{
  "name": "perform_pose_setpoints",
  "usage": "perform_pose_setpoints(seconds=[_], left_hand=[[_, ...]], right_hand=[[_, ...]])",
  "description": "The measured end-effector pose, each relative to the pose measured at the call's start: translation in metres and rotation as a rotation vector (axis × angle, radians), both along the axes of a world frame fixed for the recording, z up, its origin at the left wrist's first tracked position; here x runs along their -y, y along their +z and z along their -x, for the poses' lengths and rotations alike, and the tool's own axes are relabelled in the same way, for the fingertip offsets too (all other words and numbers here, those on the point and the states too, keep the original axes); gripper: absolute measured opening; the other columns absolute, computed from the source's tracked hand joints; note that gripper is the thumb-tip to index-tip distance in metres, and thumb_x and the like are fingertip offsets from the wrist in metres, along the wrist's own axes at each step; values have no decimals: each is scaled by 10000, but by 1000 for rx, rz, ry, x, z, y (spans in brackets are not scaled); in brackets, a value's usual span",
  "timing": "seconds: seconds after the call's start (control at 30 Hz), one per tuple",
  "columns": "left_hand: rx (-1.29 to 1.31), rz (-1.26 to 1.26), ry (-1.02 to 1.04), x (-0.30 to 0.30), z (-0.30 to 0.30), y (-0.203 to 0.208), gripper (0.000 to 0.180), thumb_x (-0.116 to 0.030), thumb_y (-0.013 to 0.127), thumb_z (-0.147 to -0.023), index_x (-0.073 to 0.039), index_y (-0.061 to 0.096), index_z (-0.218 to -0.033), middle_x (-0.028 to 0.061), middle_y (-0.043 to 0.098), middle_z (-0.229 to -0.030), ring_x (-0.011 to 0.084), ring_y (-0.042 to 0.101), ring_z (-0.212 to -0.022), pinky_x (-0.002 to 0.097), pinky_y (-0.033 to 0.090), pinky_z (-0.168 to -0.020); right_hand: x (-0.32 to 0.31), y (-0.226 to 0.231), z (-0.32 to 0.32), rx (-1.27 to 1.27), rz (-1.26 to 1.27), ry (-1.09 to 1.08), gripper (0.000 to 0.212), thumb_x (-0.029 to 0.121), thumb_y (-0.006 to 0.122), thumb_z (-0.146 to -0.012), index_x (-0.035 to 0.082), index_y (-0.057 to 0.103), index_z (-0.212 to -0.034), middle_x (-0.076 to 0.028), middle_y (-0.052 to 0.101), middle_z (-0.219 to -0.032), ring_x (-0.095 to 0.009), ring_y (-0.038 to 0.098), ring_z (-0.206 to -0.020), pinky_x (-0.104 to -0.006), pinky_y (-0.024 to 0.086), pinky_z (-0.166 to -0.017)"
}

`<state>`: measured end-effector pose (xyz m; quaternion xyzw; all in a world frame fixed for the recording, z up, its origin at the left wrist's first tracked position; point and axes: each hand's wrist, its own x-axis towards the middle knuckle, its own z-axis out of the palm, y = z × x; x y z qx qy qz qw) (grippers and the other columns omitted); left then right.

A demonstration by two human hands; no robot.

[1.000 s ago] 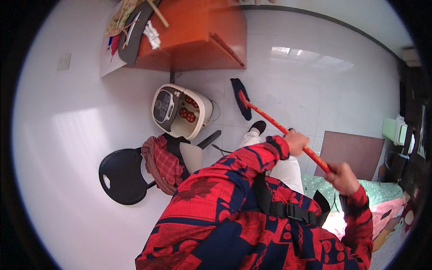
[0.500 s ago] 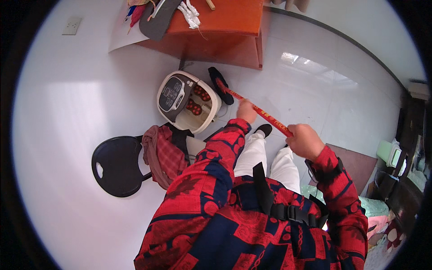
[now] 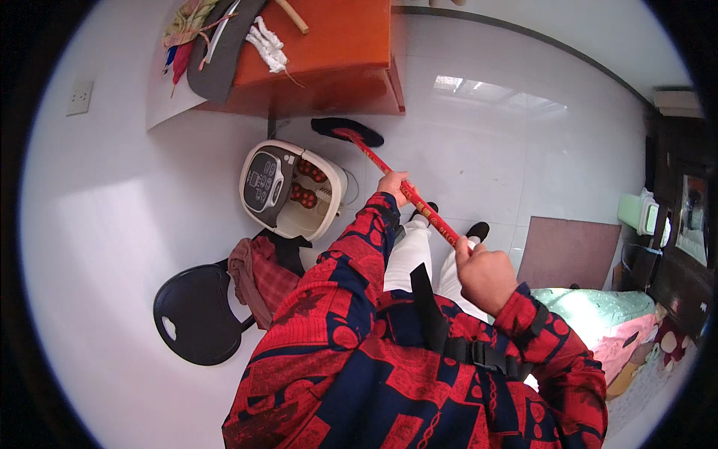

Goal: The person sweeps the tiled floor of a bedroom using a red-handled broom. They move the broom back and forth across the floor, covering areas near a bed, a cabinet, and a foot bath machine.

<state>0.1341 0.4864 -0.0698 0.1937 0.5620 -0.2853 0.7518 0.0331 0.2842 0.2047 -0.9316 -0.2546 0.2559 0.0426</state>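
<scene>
A broom with a red printed handle (image 3: 428, 213) and a dark, flat head (image 3: 348, 131) slants across the view in front of me. My left hand (image 3: 395, 187) is wrapped round the middle of the handle. Nearer my body, my right hand (image 3: 486, 277) grips the upper end, its thumb lying along the handle. The head lies on the floor by the base of the reddish-brown wooden cabinet (image 3: 329, 96), just beyond a foot bath (image 3: 292, 191).
A black chair (image 3: 198, 314) with clothes (image 3: 262, 277) on it stands at left. White gloves (image 3: 267, 45) and a wooden stick (image 3: 292, 15) lie on the cabinet. At right are a brown mat (image 3: 568, 251), a light green bin (image 3: 639, 212) and a patterned cloth (image 3: 598, 307).
The broom head has swung left and away, turning crosswise near the cabinet. Both hands keep their grip; the right one has come lower, closer to my body. The view has shifted slightly.
</scene>
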Motion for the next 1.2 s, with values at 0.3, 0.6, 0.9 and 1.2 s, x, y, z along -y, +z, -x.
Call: perform_pose_setpoints(seconds=[0.3,0.6,0.9,1.2], left_hand=[[-107,-115,-206,21,6,3,155,-105,568,-895,-79,420,-937,74,463,-708,210,483,-591,490,481,-653],[-7,-240,-363,31,51,1,133,-29,530,-869,-76,406,-869,38,418,-618,168,436,-481,397,400,-493],[191,-7,-526,56,122,68,114,-56,527,-878,35,476,-923,145,558,-771,342,611,-785,590,479,-872],[474,281,-714,61,177,174,247,-202,510,-930,8,631,-973,232,649,-1047,361,636,-1005,477,502,-907]], right_hand=[[-18,-53,7,-98,-124,-355,463,36,610,-716,-18,493,-1161,-137,607,-710,-240,594,-493,-368,452,-387],[6,-82,67,-948,-754,-1053,312,68,609,-781,27,513,-1075,-29,465,-611,-118,455,-414,-293,343,-332],[56,-56,175,-557,-856,-924,287,96,586,-727,16,501,-990,-252,544,-692,-426,572,-674,-453,443,-617],[114,40,245,-713,-995,-959,578,16,619,-749,32,468,-1307,-9,460,-781,-114,444,-722,-257,423,-672]])
